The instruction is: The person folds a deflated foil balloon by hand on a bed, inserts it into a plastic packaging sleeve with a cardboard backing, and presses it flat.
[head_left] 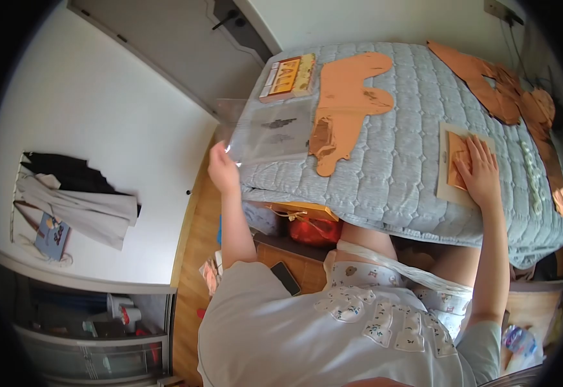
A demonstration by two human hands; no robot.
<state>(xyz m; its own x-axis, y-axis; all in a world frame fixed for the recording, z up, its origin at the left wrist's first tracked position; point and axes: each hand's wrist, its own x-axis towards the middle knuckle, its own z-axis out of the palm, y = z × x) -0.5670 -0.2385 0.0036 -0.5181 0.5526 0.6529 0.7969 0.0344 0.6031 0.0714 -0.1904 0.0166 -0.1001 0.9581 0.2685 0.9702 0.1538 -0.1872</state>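
My left hand pinches the near left corner of a clear plastic bag. The bag lies partly on the bed and carries dark printed marks. My right hand rests flat, fingers outstretched, on a folded orange sheet. Under that sheet is a beige card. Between my hands, nearer the bag, a large orange foil-like cutout is spread on the bed, its near end touching or close to the bag's edge.
A quilted grey mattress fills the space before me. A box lettered "FALL" sits at its far left. More orange foil and a pale twisted strand lie at right. A phone is on the floor.
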